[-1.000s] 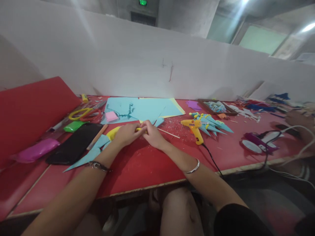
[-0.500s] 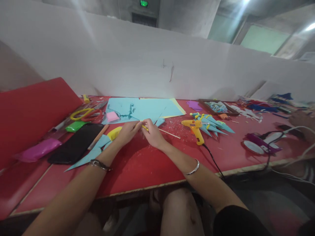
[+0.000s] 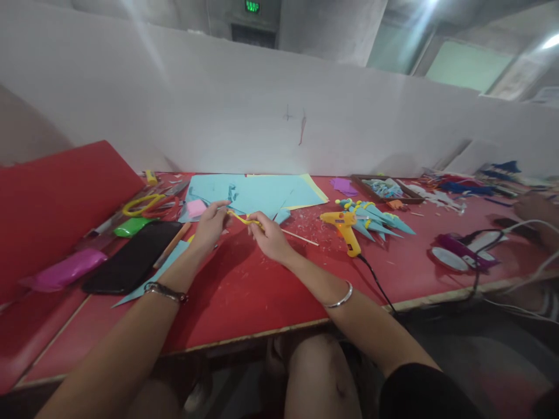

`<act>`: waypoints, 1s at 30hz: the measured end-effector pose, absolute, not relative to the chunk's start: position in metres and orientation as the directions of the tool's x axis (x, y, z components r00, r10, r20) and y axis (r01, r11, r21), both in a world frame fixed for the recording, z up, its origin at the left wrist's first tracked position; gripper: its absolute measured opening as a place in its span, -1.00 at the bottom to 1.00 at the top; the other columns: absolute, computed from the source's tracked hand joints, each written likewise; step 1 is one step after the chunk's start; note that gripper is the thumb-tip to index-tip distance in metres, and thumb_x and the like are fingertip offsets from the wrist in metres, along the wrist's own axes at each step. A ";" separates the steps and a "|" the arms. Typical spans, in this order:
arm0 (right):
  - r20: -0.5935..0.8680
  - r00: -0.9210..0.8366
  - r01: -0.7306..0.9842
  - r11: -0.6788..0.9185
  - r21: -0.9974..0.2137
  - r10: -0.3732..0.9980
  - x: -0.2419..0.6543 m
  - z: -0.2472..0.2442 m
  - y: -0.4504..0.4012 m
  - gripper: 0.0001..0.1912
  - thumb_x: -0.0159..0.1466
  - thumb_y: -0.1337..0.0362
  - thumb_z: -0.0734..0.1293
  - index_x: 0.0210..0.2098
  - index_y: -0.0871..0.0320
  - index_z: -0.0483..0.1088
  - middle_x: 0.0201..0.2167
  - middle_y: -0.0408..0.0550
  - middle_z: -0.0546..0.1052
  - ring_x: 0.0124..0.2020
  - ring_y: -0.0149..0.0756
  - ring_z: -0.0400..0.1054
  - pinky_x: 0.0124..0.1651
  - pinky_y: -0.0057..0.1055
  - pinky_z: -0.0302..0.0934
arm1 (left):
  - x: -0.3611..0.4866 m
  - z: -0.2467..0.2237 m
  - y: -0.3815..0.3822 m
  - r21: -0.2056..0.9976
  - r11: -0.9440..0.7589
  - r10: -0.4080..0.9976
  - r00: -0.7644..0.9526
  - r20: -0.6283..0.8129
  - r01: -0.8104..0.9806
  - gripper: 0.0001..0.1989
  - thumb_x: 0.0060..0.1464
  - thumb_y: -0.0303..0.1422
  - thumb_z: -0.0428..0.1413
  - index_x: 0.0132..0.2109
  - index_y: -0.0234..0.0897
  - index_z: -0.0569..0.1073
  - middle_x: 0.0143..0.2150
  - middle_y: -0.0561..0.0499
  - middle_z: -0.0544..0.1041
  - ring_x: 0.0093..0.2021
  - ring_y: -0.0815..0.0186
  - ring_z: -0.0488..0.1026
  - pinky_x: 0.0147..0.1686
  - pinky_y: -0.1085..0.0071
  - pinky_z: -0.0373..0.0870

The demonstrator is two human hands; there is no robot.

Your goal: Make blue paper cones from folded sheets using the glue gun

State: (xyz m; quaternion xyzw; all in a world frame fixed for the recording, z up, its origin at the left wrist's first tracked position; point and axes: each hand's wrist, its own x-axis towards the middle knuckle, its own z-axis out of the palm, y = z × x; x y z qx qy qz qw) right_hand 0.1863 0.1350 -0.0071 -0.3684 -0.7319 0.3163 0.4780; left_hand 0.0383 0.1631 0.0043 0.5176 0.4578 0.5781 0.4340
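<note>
A thin, slightly wavy yellow strip (image 3: 238, 218) is stretched between my two hands above the red table. My left hand (image 3: 210, 226) pinches its left end, while the fingers of my right hand (image 3: 269, 235) are closed on the other end. Whether the strip is clay or paper, I cannot tell. Close by my right hand lie a thin wooden stick (image 3: 300, 237) and a small blue paper piece (image 3: 283, 216). A pointed blue paper shape (image 3: 152, 278) lies partly under my left forearm.
A yellow glue gun (image 3: 345, 228) rests at the right, near blue paper cones (image 3: 379, 221) with yellow trim. Blue sheets (image 3: 262, 189) lie behind my hands. At the left are a black phone (image 3: 133, 259), scissors (image 3: 143, 205) and coloured clay packs (image 3: 70, 270). Another person's hand (image 3: 535, 209) is far right.
My hands have moved apart, the left one going left and slightly up. The yellow strip, mostly hidden in my fingers before, now shows stretched between them.
</note>
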 end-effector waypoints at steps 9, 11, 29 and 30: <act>0.441 -0.227 0.297 0.493 -0.818 0.868 0.188 -0.005 0.135 -0.82 0.18 0.19 0.15 -0.27 0.15 0.21 -0.42 -0.16 0.35 -0.44 -0.43 0.23 -0.34 -0.48 0.13 | 0.051 0.009 0.151 0.972 -0.151 0.972 0.208 0.113 0.178 -0.75 0.01 -0.26 -0.11 -0.52 -0.28 0.28 -0.67 0.18 0.05 -0.66 0.47 -0.02 -0.65 0.50 0.00; 0.448 -0.248 0.305 0.508 -0.805 0.859 0.188 -0.005 0.135 -0.82 0.18 0.21 0.16 -0.25 0.16 0.20 -0.40 -0.15 0.35 -0.43 -0.42 0.24 -0.32 -0.47 0.13 | 0.053 0.010 0.149 0.953 -0.201 0.966 0.205 0.155 0.228 -0.74 -0.02 -0.22 -0.03 -0.54 -0.29 0.28 -0.64 0.16 0.14 -0.61 0.46 0.05 -0.61 0.50 0.02; 0.468 -0.351 0.324 0.574 -0.752 0.811 0.187 0.001 0.130 -0.74 0.19 0.18 0.11 -0.58 0.13 0.03 -0.63 -0.26 0.08 -0.54 -0.46 0.02 -0.42 -0.50 -0.05 | 0.044 0.011 0.158 0.976 -0.208 0.978 -0.043 0.206 -0.062 -0.84 -0.16 -0.45 -0.07 -0.34 -0.29 0.32 -0.60 0.19 0.17 -0.70 0.55 0.03 -0.66 0.55 0.00; 0.470 -0.349 0.344 0.577 -0.740 0.811 0.187 0.001 0.130 -0.71 0.19 0.18 0.12 -0.60 0.13 0.00 -0.64 -0.25 0.08 -0.54 -0.46 0.02 -0.42 -0.49 -0.06 | 0.045 0.012 0.157 0.977 -0.194 0.981 -0.015 0.193 -0.089 -0.89 -0.17 -0.46 -0.07 -0.39 -0.28 0.29 -0.63 0.21 0.10 -0.71 0.55 -0.02 -0.68 0.56 -0.05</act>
